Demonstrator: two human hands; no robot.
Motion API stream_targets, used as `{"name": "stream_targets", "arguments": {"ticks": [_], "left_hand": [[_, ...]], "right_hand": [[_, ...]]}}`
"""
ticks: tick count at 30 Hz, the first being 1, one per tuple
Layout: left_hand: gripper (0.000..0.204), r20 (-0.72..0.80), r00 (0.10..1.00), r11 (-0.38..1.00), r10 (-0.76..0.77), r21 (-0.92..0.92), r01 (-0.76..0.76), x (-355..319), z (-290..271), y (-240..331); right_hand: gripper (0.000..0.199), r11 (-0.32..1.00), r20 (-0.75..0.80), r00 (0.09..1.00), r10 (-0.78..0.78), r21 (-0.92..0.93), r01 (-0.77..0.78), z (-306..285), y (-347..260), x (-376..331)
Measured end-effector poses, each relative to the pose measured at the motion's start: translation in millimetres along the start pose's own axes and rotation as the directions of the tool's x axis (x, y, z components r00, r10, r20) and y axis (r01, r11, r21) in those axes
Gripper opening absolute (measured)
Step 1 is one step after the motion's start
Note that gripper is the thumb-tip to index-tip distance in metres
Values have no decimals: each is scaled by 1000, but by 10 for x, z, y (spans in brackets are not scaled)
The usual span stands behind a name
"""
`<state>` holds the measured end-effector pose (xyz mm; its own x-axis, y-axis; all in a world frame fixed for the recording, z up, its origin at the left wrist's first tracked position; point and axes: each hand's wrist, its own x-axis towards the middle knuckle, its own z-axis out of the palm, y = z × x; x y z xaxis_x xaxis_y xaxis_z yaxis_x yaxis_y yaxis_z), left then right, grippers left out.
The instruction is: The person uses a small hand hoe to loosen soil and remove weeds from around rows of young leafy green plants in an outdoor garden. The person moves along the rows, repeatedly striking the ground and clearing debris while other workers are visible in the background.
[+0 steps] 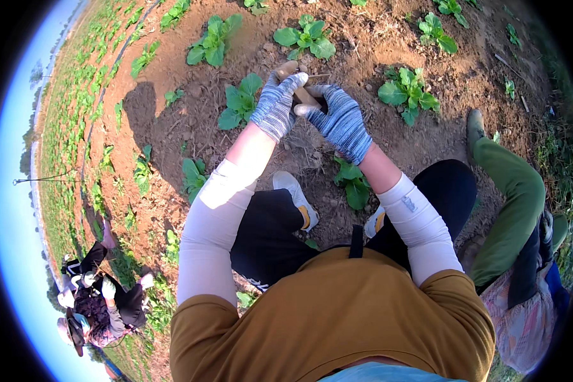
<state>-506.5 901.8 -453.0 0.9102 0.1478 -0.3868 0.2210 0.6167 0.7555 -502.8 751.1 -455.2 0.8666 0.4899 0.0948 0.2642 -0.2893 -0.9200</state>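
My left hand (275,105) and my right hand (344,121) meet low over the soil, both in blue-grey striped knit gloves with tan fingertips. Between them is a short brown wooden handle (305,97), apparently of a small hand tool; its working end cannot be made out. The fingers of both hands are bent around or against this handle, partly hiding it. Just left of my left hand grows a leafy green seedling (239,102). Beyond the hands stands another leafy plant (307,38).
More leafy plants (409,94) grow in the brown soil (369,51). One small plant (353,183) sits close to my shoes (293,191). At right, a person in green trousers (506,184) crouches nearby. Another person (102,299) sits farther left, by a dark hose (89,137).
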Motion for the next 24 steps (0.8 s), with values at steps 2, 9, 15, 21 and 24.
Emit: {"name": "stream_targets", "arguments": {"ticks": [2,9,15,21,24], "left_hand": [[30,-50,999,998,12,-57,-15,-25,72,165],[20,-142,989,955,-35,-297,-8,79,-122,701],[40,-159,970,960,-183,-243,141,237,-292,849],[24,-2,944,775,-331,569,273,768,-1067,-38],[27,28,875,291,-482,948,130,871,-1084,-452]], "right_hand": [[62,977,-32,999,40,210,-32,-32,194,-9],[61,935,291,913,285,-294,-199,-5,1273,-188],[52,843,201,881,429,-439,-310,-238,1244,-261],[33,639,236,611,756,-59,-767,-176,1336,-392],[23,415,244,510,825,352,-839,-184,1525,-495]]}}
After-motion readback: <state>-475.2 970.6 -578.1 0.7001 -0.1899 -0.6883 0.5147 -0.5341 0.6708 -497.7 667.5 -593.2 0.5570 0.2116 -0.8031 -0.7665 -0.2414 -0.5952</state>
